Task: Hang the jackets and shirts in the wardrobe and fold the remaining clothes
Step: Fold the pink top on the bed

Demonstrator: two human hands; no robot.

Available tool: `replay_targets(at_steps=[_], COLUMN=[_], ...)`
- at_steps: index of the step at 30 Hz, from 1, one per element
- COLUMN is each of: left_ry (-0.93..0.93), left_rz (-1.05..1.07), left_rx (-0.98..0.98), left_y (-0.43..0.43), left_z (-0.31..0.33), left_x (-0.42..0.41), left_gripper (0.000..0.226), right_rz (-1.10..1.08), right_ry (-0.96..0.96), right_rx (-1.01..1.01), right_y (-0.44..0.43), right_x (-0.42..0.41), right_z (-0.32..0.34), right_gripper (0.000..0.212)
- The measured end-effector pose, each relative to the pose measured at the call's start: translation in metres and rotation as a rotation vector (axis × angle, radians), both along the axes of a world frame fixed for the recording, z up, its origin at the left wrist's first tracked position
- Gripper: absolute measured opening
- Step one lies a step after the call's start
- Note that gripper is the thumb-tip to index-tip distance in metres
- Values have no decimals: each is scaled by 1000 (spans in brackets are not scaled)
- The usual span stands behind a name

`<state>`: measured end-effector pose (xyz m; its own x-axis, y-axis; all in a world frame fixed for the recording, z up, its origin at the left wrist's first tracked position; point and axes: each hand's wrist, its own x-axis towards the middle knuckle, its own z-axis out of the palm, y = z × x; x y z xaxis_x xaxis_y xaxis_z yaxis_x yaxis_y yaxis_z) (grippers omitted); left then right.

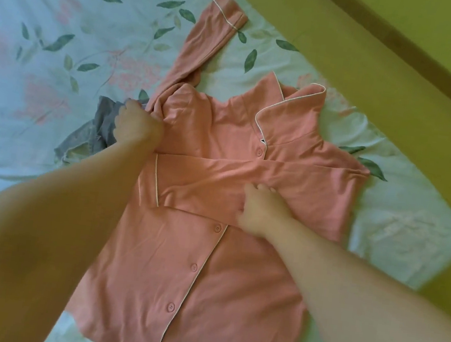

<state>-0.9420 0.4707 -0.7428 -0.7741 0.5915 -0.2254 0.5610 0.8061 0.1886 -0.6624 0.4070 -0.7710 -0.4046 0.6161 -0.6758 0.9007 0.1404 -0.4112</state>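
Left hand is gripping the shirt at its shoulder; right hand is pinching the sleeve folded across its chest; grey cloth is lying beside that shoulder.

Left forearm and right forearm bare throughout; left hand and right hand likewise bare.
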Motion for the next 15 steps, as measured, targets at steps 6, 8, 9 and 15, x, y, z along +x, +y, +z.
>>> replay_targets(at_steps=[6,8,9,15], left_ry=[-350,-505,-576,-759], left_rz=[206,329,367,469], left_rx=[23,154,213,322], left_y=[29,31,32,32], left_z=[-12,-13,-11,-3], left_x=[-31,-39,-41,-81], left_gripper=[37,40,42,54], right_rz=[-10,-6,-7,-8], right_ry=[-152,-181,-191,-234], right_rx=[-85,-112,-114,-129], right_y=[8,12,13,17], right_x=[-14,-19,-19,-24], right_z=[-20,-21,-21,-22], right_gripper=[79,84,84,89])
